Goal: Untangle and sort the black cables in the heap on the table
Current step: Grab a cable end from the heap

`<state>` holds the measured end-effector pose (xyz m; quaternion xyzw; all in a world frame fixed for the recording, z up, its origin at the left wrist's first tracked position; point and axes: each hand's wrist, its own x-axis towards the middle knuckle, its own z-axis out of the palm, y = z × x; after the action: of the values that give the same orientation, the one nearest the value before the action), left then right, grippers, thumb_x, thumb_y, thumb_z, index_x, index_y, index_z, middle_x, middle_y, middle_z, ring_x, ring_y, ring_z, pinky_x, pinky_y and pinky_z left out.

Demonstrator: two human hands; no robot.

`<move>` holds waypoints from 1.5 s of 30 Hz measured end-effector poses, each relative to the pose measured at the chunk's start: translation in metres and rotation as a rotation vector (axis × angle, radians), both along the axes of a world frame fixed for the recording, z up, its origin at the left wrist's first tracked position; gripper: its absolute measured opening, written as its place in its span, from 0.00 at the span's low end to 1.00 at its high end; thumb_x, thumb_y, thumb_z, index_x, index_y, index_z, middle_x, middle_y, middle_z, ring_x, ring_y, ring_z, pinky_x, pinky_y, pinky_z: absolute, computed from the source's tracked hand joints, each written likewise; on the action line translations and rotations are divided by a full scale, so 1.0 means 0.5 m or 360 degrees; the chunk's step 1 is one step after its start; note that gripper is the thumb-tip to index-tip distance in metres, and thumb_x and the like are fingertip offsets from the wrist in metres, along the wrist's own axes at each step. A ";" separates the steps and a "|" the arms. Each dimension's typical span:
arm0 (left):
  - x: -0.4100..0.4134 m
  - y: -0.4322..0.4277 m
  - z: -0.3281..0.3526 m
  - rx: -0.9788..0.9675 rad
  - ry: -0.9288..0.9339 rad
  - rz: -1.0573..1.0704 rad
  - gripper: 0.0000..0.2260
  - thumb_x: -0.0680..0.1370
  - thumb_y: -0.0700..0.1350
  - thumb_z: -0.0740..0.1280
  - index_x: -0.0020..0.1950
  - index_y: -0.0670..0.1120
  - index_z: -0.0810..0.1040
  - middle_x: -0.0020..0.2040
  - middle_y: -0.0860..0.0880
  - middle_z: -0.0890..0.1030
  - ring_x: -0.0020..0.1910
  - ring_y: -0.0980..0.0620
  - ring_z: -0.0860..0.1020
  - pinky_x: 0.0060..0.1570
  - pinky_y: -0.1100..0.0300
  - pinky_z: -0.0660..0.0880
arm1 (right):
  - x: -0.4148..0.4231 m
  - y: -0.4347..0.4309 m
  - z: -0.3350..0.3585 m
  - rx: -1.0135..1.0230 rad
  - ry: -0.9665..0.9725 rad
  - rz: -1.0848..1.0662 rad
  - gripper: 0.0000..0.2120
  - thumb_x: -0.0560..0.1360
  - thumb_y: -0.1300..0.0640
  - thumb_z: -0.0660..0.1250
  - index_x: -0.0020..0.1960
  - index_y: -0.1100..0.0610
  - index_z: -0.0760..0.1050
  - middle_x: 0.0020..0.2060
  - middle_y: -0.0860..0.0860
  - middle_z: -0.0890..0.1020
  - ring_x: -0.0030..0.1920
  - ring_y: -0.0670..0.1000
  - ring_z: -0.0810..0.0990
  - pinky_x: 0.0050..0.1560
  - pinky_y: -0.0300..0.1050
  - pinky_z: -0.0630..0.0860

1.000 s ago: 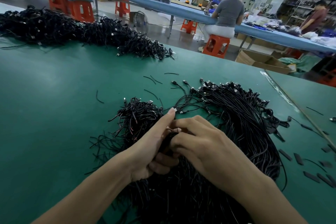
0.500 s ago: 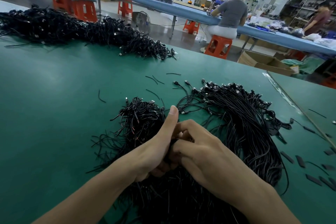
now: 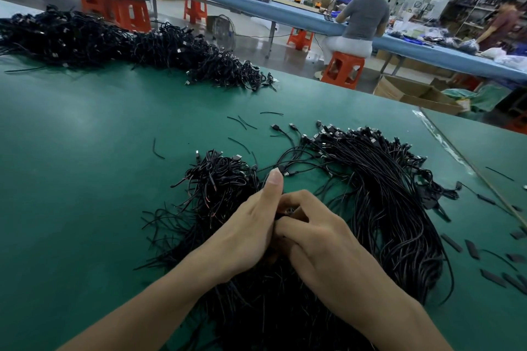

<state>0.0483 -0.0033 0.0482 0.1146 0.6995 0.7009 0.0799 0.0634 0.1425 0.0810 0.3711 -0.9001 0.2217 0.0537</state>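
A tangled heap of black cables lies on the green table in front of me, bare ends sticking out to the left. To its right a bundle of aligned black cables curves toward me, its plugs at the far end. My left hand and my right hand press together over the middle of the heap. Both pinch a small bunch of black cables between the fingers. Only a dark bit of that bunch shows between the knuckles. My left thumb points up.
A long pile of more black cables runs along the table's far left. Loose wire scraps and short black sleeve pieces litter the surface. A table seam runs at the right. Beyond are orange stools, a cardboard box and seated people.
My hands have closed tighter against each other and drawn slightly toward me. The dark gap with cables between them has shrunk. The heaps lie as before.
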 end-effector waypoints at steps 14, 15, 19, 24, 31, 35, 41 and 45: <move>-0.037 0.006 -0.015 -0.0135 -0.0428 -0.0106 0.14 0.84 0.48 0.59 0.39 0.44 0.70 0.33 0.48 0.75 0.30 0.54 0.65 0.28 0.62 0.60 | -0.028 0.051 -0.017 -0.0370 0.0076 0.0050 0.04 0.79 0.55 0.61 0.47 0.50 0.74 0.51 0.41 0.70 0.43 0.45 0.76 0.40 0.32 0.72; -0.037 -0.001 -0.016 -0.0126 -0.0405 -0.0147 0.12 0.84 0.45 0.58 0.41 0.44 0.69 0.34 0.47 0.76 0.30 0.55 0.66 0.27 0.66 0.62 | -0.030 0.055 -0.018 -0.0397 0.0078 0.0039 0.04 0.79 0.55 0.62 0.46 0.50 0.74 0.50 0.41 0.70 0.44 0.46 0.76 0.41 0.32 0.72; 0.013 -0.029 -0.001 0.0332 -0.0441 -0.0501 0.09 0.81 0.54 0.61 0.50 0.50 0.73 0.37 0.48 0.78 0.28 0.56 0.64 0.24 0.68 0.60 | -0.035 0.059 -0.024 -0.0429 0.0103 0.0032 0.04 0.80 0.52 0.63 0.46 0.49 0.74 0.50 0.41 0.71 0.47 0.47 0.77 0.44 0.34 0.71; 0.014 -0.022 0.000 0.0412 -0.0567 -0.0455 0.07 0.85 0.48 0.57 0.53 0.49 0.72 0.36 0.49 0.75 0.28 0.57 0.60 0.22 0.69 0.56 | -0.035 0.065 -0.023 -0.0412 0.0061 0.0083 0.03 0.79 0.54 0.64 0.46 0.48 0.75 0.51 0.41 0.71 0.49 0.46 0.78 0.48 0.32 0.71; 0.020 -0.020 0.001 0.0246 -0.0477 -0.0347 0.06 0.85 0.47 0.58 0.48 0.51 0.68 0.35 0.50 0.74 0.27 0.56 0.58 0.21 0.67 0.52 | -0.028 0.065 -0.011 -0.0279 0.0008 0.0075 0.05 0.80 0.50 0.62 0.46 0.48 0.74 0.57 0.37 0.71 0.53 0.46 0.79 0.49 0.36 0.74; 0.018 -0.022 0.000 0.0244 -0.0465 -0.0326 0.06 0.85 0.46 0.58 0.48 0.50 0.66 0.35 0.48 0.75 0.27 0.55 0.58 0.22 0.66 0.53 | -0.024 0.061 -0.005 -0.0127 0.0213 0.0075 0.07 0.80 0.51 0.61 0.45 0.51 0.75 0.57 0.39 0.74 0.55 0.45 0.76 0.51 0.42 0.75; 0.014 -0.021 -0.008 0.0355 -0.0455 -0.0315 0.07 0.82 0.44 0.62 0.46 0.49 0.68 0.34 0.44 0.75 0.25 0.56 0.58 0.20 0.67 0.54 | -0.024 0.057 0.013 0.0179 0.0650 0.0142 0.07 0.78 0.53 0.64 0.45 0.52 0.80 0.52 0.43 0.80 0.50 0.49 0.78 0.47 0.47 0.73; 0.014 -0.019 -0.014 0.0401 -0.0464 -0.0287 0.08 0.81 0.43 0.64 0.42 0.50 0.70 0.34 0.43 0.73 0.24 0.57 0.59 0.20 0.68 0.54 | -0.022 0.056 0.017 0.0229 0.0603 0.0170 0.08 0.78 0.53 0.64 0.47 0.53 0.81 0.49 0.46 0.81 0.48 0.50 0.79 0.47 0.48 0.76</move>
<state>0.0553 -0.0128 0.0414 0.0831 0.5744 0.7819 0.2276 0.0526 0.1706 0.0896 0.4563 -0.8665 0.0855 0.1836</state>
